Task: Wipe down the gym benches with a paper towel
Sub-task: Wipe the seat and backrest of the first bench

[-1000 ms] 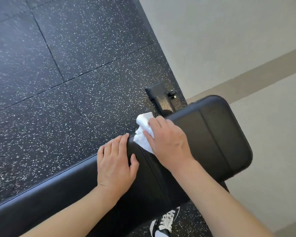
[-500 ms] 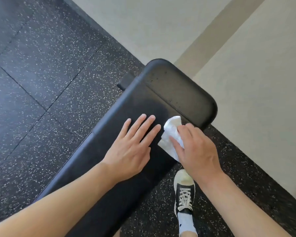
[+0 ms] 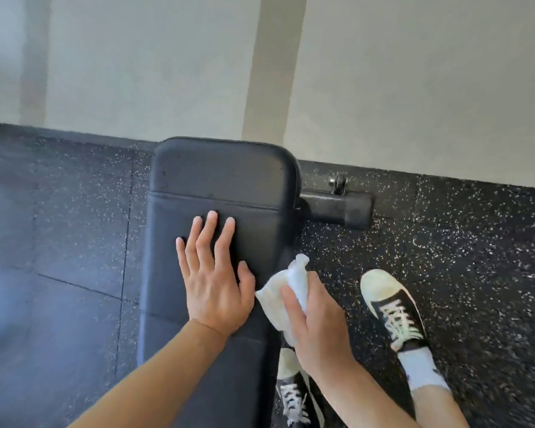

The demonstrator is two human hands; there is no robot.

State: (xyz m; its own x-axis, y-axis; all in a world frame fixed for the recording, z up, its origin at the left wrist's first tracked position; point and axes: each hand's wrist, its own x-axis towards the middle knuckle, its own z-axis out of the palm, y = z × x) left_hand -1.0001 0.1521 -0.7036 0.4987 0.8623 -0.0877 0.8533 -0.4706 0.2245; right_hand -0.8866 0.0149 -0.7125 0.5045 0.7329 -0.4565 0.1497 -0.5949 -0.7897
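With the left hand [image 3: 212, 281] flat on the surface [image 3: 220, 180], the right hand [image 3: 317, 327] grips the towel [image 3: 278, 299] at its edge, where it may miss the top.

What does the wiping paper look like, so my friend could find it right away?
Start at the long black bench in the middle. Along its right edge, the right hand grips a crumpled white paper towel. It is the only white, wrinkly thing up on the bench; the other white things are shoes on the floor.
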